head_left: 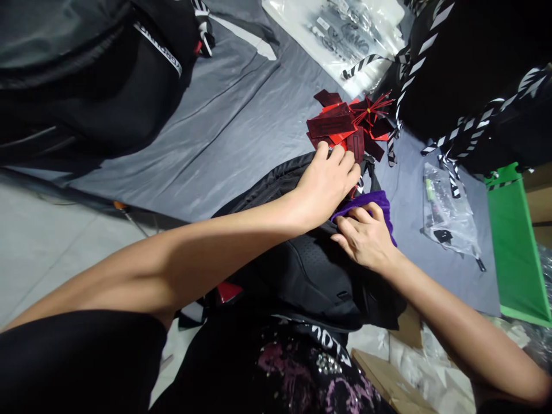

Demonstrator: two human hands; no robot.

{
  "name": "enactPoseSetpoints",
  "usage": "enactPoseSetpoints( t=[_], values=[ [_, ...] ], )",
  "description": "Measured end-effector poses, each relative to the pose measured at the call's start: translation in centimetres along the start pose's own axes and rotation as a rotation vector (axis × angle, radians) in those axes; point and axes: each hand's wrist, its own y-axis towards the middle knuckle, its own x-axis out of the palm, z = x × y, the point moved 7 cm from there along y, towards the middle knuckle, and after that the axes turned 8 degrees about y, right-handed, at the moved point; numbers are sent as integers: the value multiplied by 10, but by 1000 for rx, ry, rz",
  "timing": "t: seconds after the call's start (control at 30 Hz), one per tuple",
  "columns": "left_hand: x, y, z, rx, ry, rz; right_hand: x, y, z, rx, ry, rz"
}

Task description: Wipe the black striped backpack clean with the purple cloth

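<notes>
A black backpack lies across my front, against the table's near edge. My left hand is closed on its upper part, fingers curled over the far edge; what the fingertips touch is hidden. Just to the right, my right hand is closed with bent fingers on a purple cloth at the backpack's top opening. Whether the cloth is a lining or a separate piece I cannot tell. Past my left fingers lies a pile of dark red and bright red tags with thin red strings.
A grey cloth covers the table. Another black backpack stands at the left. Clear plastic bags lie at the back, and a small clear bag at the right. Black bags with striped cords and a green bin border the right side.
</notes>
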Motion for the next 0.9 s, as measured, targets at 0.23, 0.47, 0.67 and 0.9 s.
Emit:
enactPoseSetpoints(
  t=[0.23, 0.47, 0.67, 0.9],
  values=[
    [3, -4, -1, 14, 26, 27, -2, -13, 0, 38, 23, 35],
    [7, 4, 23, 272, 108, 63, -3, -27, 2, 100, 65, 168],
    [12, 10, 22, 261, 86, 36, -3, -53, 21, 251, 225, 322],
    [11, 4, 17, 199, 98, 115, -4, -73, 25, 398, 252, 413]
  ],
)
